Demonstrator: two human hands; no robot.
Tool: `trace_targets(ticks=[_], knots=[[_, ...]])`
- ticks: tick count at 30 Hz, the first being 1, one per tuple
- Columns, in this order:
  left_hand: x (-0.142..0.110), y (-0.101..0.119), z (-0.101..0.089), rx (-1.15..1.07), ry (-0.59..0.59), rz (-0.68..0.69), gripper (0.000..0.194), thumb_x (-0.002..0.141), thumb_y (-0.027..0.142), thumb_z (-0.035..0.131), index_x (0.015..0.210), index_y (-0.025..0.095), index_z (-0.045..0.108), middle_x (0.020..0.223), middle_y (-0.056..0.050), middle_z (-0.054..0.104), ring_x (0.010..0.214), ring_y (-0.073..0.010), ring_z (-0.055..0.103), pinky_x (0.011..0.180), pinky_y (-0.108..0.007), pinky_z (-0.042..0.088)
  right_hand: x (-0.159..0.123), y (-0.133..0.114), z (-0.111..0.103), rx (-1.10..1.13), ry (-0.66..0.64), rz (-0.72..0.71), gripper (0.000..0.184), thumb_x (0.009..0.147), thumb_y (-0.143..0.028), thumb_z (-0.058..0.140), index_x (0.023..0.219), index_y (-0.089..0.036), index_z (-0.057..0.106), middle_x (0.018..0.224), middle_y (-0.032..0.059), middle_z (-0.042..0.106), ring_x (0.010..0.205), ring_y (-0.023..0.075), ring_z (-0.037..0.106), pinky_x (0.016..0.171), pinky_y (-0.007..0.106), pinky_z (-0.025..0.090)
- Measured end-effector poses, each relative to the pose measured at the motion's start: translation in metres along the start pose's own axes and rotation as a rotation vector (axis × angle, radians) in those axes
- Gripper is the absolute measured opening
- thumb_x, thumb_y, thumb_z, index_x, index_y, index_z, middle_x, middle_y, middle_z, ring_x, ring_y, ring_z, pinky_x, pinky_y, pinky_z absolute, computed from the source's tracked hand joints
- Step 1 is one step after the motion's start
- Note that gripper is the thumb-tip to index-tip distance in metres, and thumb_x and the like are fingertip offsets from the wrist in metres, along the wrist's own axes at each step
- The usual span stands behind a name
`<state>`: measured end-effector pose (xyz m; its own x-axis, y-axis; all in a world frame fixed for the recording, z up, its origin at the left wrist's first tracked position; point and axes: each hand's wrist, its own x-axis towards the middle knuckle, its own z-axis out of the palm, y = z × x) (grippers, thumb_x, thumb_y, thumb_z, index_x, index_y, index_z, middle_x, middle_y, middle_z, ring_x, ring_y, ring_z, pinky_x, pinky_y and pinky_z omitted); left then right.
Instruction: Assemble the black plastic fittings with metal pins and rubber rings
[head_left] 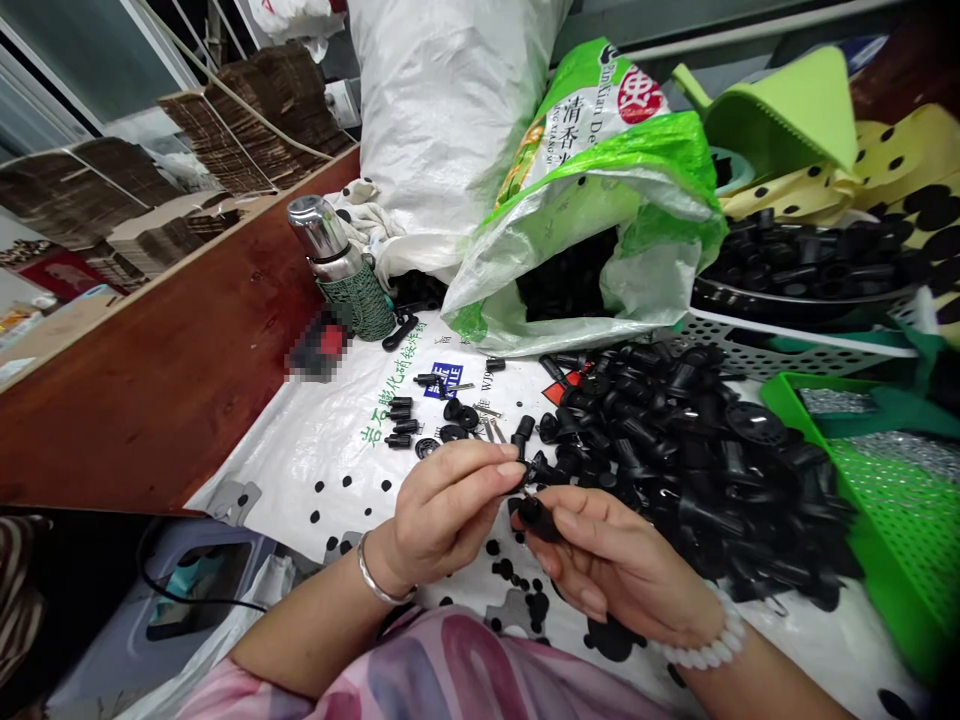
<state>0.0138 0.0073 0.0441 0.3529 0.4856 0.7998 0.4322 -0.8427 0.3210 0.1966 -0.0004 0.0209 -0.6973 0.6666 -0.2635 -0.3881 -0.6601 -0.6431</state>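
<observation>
My left hand [457, 505] is closed in a pinch above the white sheet, thumb and fingertips together. A small dark bit shows at those fingertips, too small to name. Close beside it, my right hand [607, 555] is closed on a short black plastic tube [538, 520], tilted with one end toward the left fingertips. Just beyond both hands lies a heap of black plastic parts [675, 450]. To the left of the heap are several short black cylinders [403, 426], a black round disc [427, 448] and a few thin metal strips [495, 430].
A green-and-white sack [577, 190] gapes open behind the heap, black parts inside. At right stand a green perforated basket [900, 540] and a pan of black parts [810, 265]. A steel flask [330, 250] stands by the wooden board [150, 360] on the left.
</observation>
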Motion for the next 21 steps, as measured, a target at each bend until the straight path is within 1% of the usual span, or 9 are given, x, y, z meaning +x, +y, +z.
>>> trace_targets(ticks=[3, 8, 15, 21], knots=[[-0.0009, -0.0002, 0.0005, -0.022, -0.013, 0.0, 0.035, 0.078, -0.001, 0.052, 0.11, 0.011, 0.053, 0.103, -0.012, 0.06, 0.097, -0.0164, 0.059, 0.081, -0.03, 0.053, 0.0002, 0.0004, -0.0003, -0.005, -0.014, -0.002, 0.023, 0.079, -0.034, 0.059, 0.08, -0.012, 0.06, 0.063, 0.003, 0.061, 0.032, 0.0007, 0.04, 0.032, 0.013, 0.029], [-0.0006, -0.0008, -0.0007, -0.069, -0.041, 0.017, 0.033, 0.078, -0.001, 0.051, 0.108, 0.01, 0.055, 0.103, -0.013, 0.061, 0.098, -0.0175, 0.059, 0.081, -0.031, 0.053, 0.0015, 0.0009, -0.0013, -0.036, -0.025, -0.013, 0.025, 0.08, -0.035, 0.057, 0.073, -0.011, 0.058, 0.064, 0.0037, 0.061, 0.032, 0.0005, 0.04, 0.033, 0.014, 0.028], [0.0002, -0.0027, -0.0043, -0.114, -0.11, 0.014, 0.04, 0.075, -0.005, 0.052, 0.113, 0.007, 0.053, 0.107, -0.015, 0.061, 0.099, -0.0174, 0.059, 0.08, -0.029, 0.053, 0.0029, 0.0031, -0.0033, -0.028, -0.033, -0.012, 0.022, 0.08, -0.034, 0.058, 0.08, -0.011, 0.06, 0.064, 0.0038, 0.062, 0.032, 0.0009, 0.041, 0.032, 0.013, 0.028], [-0.0035, -0.0042, -0.0067, -0.1, -0.165, 0.054, 0.045, 0.076, -0.004, 0.05, 0.12, 0.007, 0.048, 0.113, -0.016, 0.058, 0.105, -0.0194, 0.056, 0.083, -0.033, 0.052, 0.004, 0.006, -0.0057, -0.008, -0.054, -0.012, 0.022, 0.082, -0.032, 0.056, 0.086, -0.011, 0.061, 0.064, 0.0039, 0.062, 0.032, 0.0006, 0.041, 0.032, 0.012, 0.03]])
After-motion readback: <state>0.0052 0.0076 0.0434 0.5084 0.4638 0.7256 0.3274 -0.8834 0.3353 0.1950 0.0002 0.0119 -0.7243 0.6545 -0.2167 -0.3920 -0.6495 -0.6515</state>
